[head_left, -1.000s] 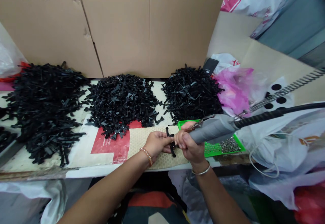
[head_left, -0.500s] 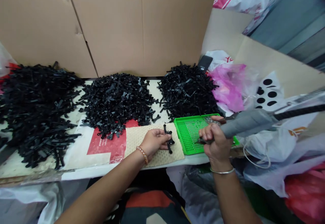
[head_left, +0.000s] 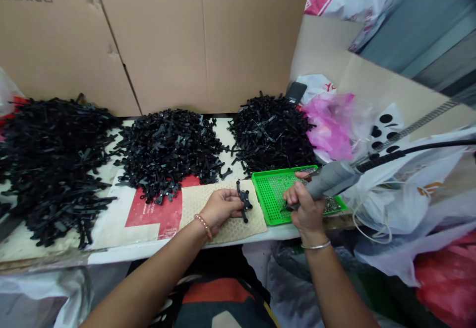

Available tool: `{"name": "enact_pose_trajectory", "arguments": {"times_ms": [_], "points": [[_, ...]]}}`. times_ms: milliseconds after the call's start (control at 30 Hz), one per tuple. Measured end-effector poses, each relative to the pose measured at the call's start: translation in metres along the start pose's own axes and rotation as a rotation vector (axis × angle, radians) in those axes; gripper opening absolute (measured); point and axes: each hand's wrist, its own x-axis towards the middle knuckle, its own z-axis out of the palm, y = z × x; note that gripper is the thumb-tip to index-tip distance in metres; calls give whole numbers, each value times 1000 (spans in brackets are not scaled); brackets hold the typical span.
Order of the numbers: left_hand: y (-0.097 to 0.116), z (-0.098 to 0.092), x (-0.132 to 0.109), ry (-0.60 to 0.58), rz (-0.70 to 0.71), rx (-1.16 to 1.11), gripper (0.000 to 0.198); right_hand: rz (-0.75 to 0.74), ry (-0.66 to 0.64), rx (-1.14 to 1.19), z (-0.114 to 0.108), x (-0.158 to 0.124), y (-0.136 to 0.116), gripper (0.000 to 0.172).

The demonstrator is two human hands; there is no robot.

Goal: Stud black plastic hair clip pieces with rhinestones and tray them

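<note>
My left hand [head_left: 223,209] pinches a small black plastic assembly [head_left: 244,202] made of slim pieces laid across one another. It is held over a cream textured mat [head_left: 208,199]. In my right hand [head_left: 307,206] is a grey electric screwdriver [head_left: 330,178] with a black cable, my fingers wrapped round its body. Its tip points left, above a green perforated tray [head_left: 271,196]. Many small metal screws [head_left: 333,204] lie in the tray, partly hidden behind my right hand.
Heaps of black plastic pieces lie at the left [head_left: 55,159], in the middle [head_left: 171,144] and at the right [head_left: 273,134]. A tall cardboard box [head_left: 167,40] stands behind them. A pink plastic bag [head_left: 330,124] and a dark phone-like object [head_left: 296,92] are at the back right.
My right hand and the screwdriver have shifted slightly left, and the tool's rear end is lower. The left hand's fingers have moved back a little on the black assembly, exposing more of it.
</note>
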Motion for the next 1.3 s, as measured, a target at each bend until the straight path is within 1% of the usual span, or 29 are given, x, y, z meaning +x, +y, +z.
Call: {"name": "enact_pose_trajectory", "arguments": {"times_ms": [133, 533, 633, 700, 800, 900, 967, 1100, 1200, 1300], "points": [[-2, -1, 2, -32, 14, -5, 26, 10, -5, 0, -3, -1, 4, 28], [-3, -2, 2, -34, 5, -35, 24, -9, -45, -9, -2, -3, 4, 23], [-4, -2, 3, -31, 3, -37, 24, -20, -20, -22, -2, -3, 2, 26], [-4, -2, 3, -26, 1, -35, 23, -30, 11, -12, 1, -2, -5, 29], [-5, -2, 3, -29, 7, -29, 23, -68, 34, 69, 13, 1, -21, 28], [-5, -1, 3, -26, 17, -29, 23, -65, -18, 190, 35, 2, -31, 24], [-5, -1, 3, -21, 18, -35, 23, -23, -69, 247, 51, 1, -28, 23], [-7, -2, 5, -44, 33, -36, 26, 63, -123, 269, 75, -3, -11, 21], [-7, -3, 5, -51, 41, -31, 24, 90, -129, 254, 81, -4, -3, 22], [-6, -2, 4, -55, 37, -37, 23, 99, -119, 241, 82, -3, -1, 25]]}}
